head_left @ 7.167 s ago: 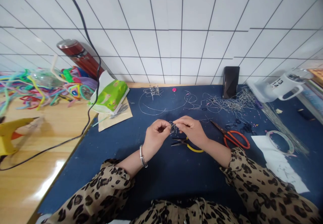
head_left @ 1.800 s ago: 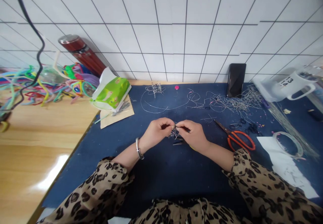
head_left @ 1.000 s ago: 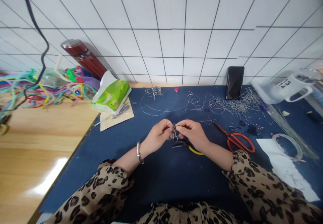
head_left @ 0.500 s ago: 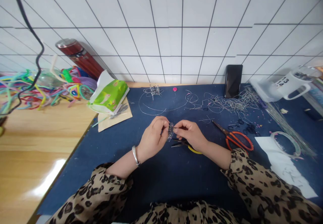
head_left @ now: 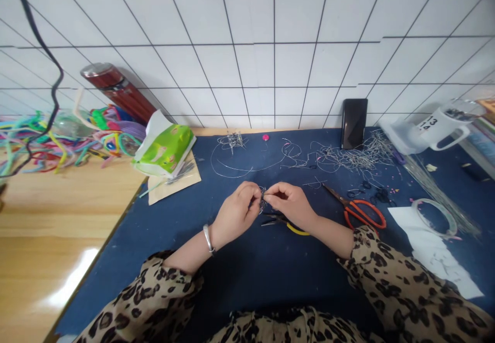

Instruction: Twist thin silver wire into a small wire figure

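Between my two hands is a small piece made of bent silvery wire (head_left: 263, 202), mostly covered by fingers. My left hand (head_left: 240, 206) is closed on its left side, with a silver bangle on the wrist. On the other side my right hand (head_left: 292, 203) pinches the wire piece between thumb and forefinger. Pliers with yellow handles (head_left: 284, 222) lie on the blue mat (head_left: 270, 271), partly under my right hand. To the right lie scissors with orange handles (head_left: 363, 214). A similar wire piece (head_left: 234, 140) stands farther back.
Loose wire (head_left: 359, 154) lies in a tangle before a black phone (head_left: 354, 124). A white mug (head_left: 444, 126) and a clear coil (head_left: 435, 218) are at right. At left are a tissue pack (head_left: 164, 149), a red flask (head_left: 119, 91) and colourful pipe cleaners (head_left: 62, 139).
My hands have drawn closer together, so less of the wire piece shows between them. My view has shifted slightly; the things on the mat stay in place.
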Demonstrator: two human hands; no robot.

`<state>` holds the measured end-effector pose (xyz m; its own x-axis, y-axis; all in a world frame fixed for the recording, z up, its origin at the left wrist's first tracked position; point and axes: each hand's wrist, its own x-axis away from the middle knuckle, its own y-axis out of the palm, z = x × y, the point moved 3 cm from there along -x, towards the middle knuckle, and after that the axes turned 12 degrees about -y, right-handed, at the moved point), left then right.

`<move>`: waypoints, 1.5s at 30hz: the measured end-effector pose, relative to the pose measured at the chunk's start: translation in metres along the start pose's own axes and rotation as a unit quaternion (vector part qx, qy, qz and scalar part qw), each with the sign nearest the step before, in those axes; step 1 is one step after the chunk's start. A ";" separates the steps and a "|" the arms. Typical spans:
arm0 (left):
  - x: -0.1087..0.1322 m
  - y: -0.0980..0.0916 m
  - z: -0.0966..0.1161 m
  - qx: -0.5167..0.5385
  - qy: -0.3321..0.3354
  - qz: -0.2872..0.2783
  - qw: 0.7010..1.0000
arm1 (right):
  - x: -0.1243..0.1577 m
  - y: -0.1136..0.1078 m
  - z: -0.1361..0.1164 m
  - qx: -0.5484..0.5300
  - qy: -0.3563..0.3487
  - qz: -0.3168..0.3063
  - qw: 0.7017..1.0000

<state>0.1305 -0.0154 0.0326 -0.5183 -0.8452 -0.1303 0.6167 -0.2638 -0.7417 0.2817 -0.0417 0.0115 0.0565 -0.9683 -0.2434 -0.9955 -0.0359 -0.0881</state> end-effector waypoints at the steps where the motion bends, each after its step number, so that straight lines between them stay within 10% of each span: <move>1: 0.000 0.000 0.000 0.004 0.000 0.000 1.000 | 0.000 0.000 -0.002 0.039 -0.022 0.004 0.999; 9: 0.001 -0.001 0.001 0.027 0.012 0.015 0.999 | 0.002 0.002 -0.003 0.156 -0.076 0.006 0.985; 24: 0.004 -0.005 0.002 0.113 -0.007 0.022 0.993 | 0.005 0.000 -0.007 0.060 -0.086 0.020 0.994; 37: 0.009 0.002 -0.006 0.192 -0.021 0.006 0.981 | 0.004 0.004 -0.005 -0.026 0.018 -0.014 0.999; 45: 0.004 0.004 -0.004 0.457 -0.116 -0.047 0.881 | 0.005 0.005 -0.001 -0.081 0.057 -0.017 0.995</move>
<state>0.1284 -0.0184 0.0259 -0.5227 -0.8439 0.1208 0.8519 -0.5118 0.1109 0.2773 -0.0471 0.0109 0.0902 -0.9874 -0.1303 -0.9930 -0.0992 0.0641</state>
